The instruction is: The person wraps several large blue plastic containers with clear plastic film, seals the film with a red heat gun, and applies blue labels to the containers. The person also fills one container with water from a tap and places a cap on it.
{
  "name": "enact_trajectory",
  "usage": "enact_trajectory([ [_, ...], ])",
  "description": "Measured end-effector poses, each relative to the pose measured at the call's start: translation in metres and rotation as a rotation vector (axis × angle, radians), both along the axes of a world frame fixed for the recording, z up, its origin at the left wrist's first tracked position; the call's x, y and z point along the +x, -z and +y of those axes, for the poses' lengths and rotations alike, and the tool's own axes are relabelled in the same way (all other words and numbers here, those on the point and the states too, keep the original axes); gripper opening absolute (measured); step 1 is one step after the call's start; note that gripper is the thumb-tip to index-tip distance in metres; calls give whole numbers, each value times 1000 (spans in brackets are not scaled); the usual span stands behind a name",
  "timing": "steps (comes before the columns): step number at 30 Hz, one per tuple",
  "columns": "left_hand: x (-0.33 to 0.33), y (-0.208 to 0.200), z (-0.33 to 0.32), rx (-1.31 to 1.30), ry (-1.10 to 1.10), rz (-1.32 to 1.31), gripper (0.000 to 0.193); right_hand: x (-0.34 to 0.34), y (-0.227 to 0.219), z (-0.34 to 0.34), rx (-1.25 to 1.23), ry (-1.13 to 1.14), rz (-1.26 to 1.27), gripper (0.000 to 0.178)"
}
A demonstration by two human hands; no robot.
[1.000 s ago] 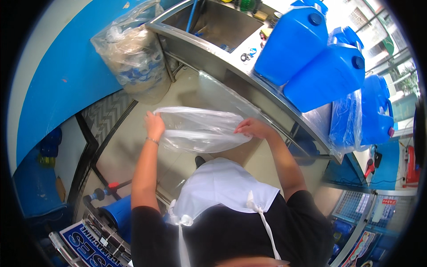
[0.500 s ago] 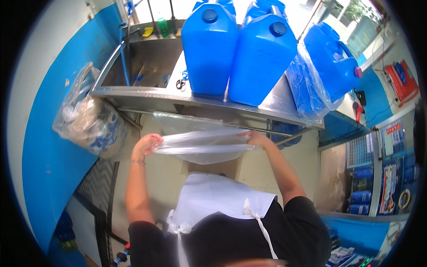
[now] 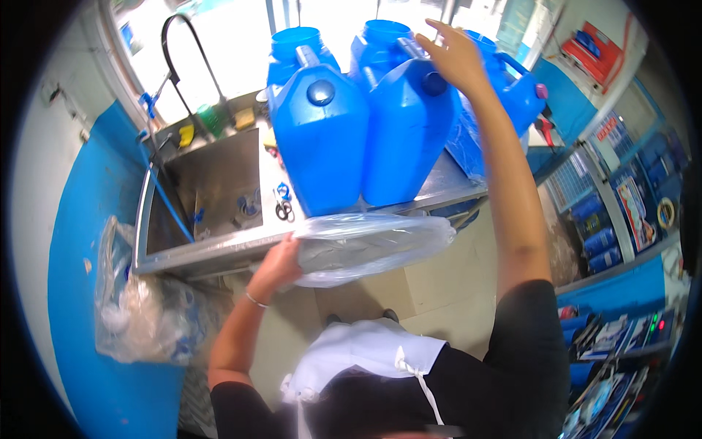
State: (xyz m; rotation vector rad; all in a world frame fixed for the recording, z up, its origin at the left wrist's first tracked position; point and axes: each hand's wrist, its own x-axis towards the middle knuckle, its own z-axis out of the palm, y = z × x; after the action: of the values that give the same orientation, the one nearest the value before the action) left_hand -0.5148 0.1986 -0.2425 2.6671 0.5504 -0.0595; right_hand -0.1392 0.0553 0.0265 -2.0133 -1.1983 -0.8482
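My left hand (image 3: 281, 265) grips the left end of a clear plastic bag (image 3: 376, 227), which hangs with its mouth spread in front of the counter edge. My right hand (image 3: 455, 57) is raised, fingers apart, over the top of a blue water container (image 3: 409, 135), near its handle and dark cap. Whether it touches the container I cannot tell. Beside it stands a second blue container (image 3: 322, 139) with a dark cap. Behind them are blue containers with wide round openings, and farther right another blue container (image 3: 515, 95) stands with plastic around its base.
A steel sink (image 3: 219, 183) with a black tap (image 3: 170, 55) is at the left of the counter. Scissors (image 3: 284, 211) lie beside the containers. A clear bag of waste (image 3: 150, 311) stands at lower left. Shelves (image 3: 596, 212) with bottles are at the right.
My right hand has let go of the bag and risen to the right container's top. The left hand keeps the bag, now at the counter edge. The view has shifted closer to the counter.
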Motion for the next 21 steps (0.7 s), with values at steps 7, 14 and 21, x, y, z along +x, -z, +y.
enact_trajectory([
  [7,77,-40,-56,-311,525,-93,60,23,-12,10,-323,-24,931,92],
  [14,132,-90,-86,-238,825,66,64,-25,-10,-213,-144,267,754,37],
  [21,263,-154,-100,-80,890,152,72,-155,41,-455,241,418,377,46],
])
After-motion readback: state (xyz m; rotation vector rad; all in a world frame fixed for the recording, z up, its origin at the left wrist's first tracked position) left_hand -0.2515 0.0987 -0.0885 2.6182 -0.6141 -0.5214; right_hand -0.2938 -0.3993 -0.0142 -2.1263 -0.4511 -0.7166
